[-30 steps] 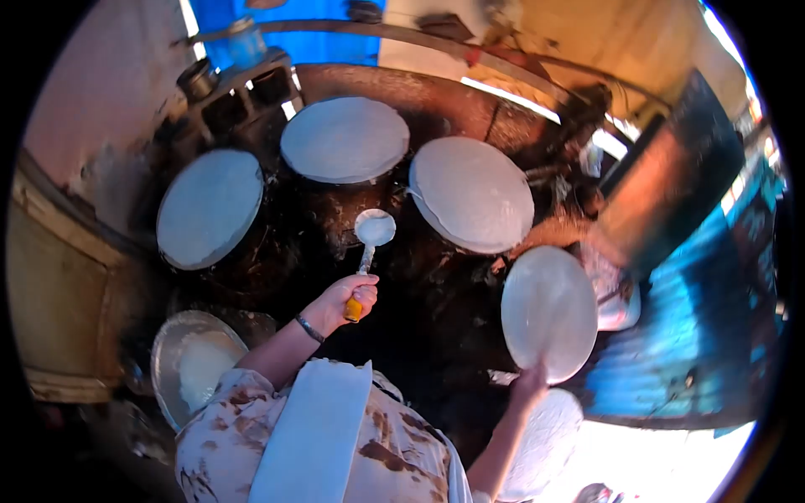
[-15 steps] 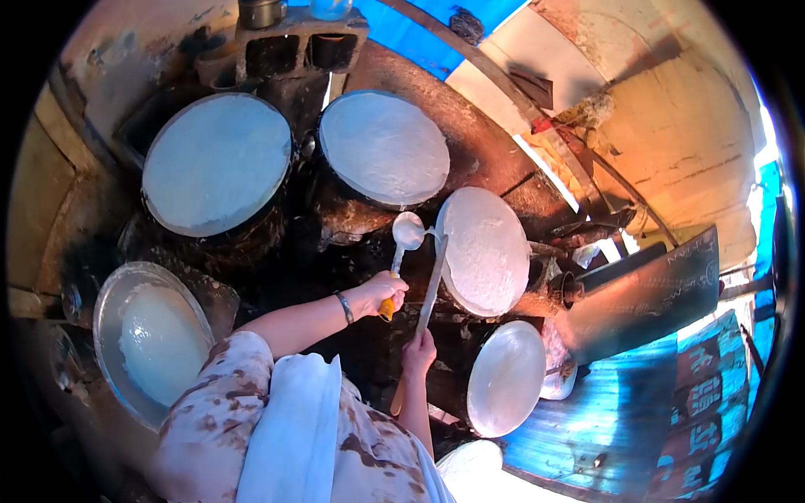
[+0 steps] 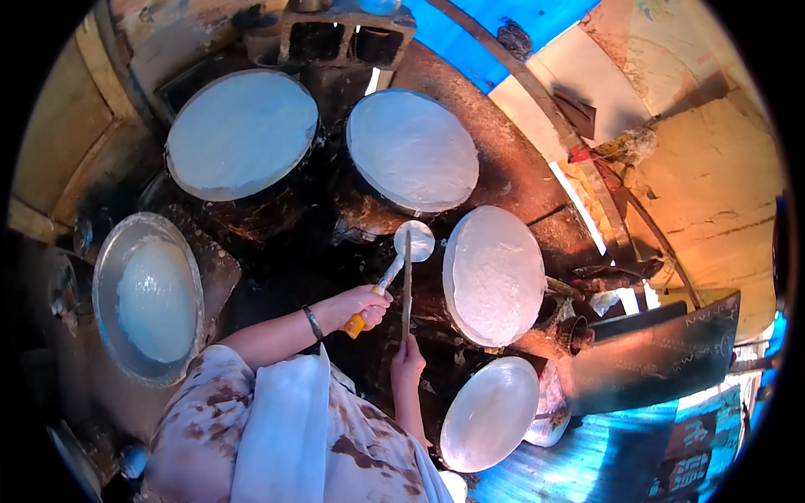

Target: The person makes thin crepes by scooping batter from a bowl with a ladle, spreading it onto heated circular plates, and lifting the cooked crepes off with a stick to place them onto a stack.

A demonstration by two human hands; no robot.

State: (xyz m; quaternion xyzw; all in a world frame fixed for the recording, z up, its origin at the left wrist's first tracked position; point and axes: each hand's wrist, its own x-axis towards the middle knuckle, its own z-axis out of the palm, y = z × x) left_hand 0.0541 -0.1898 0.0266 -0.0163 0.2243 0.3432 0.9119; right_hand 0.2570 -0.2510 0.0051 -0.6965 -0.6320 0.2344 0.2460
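My left hand (image 3: 363, 308) is wrapped round the yellow handle of a ladle (image 3: 413, 241), whose round bowl holds something white. In my right hand (image 3: 407, 360) is a long thin flat stick (image 3: 407, 293), upright in view, its tip over the ladle's bowl. Right of the ladle lies a round griddle (image 3: 493, 277) covered with a white layer. Two more white-covered griddles stand beyond, one at the centre (image 3: 412, 151) and one at the left (image 3: 241, 136). A shiny pale round plate (image 3: 490, 414) lies right of my right hand.
A metal basin (image 3: 194, 335) with white batter (image 3: 155, 299) stands at the left. Concrete blocks (image 3: 348, 15) are at the back. A dark board with writing (image 3: 662, 356) leans at the right, beside blue sheeting (image 3: 553, 469) and a plastic bag (image 3: 549, 415).
My right hand went from the pale plate to gripping the stick. The stick's tip moved from the right griddle's edge to the ladle. The view has turned.
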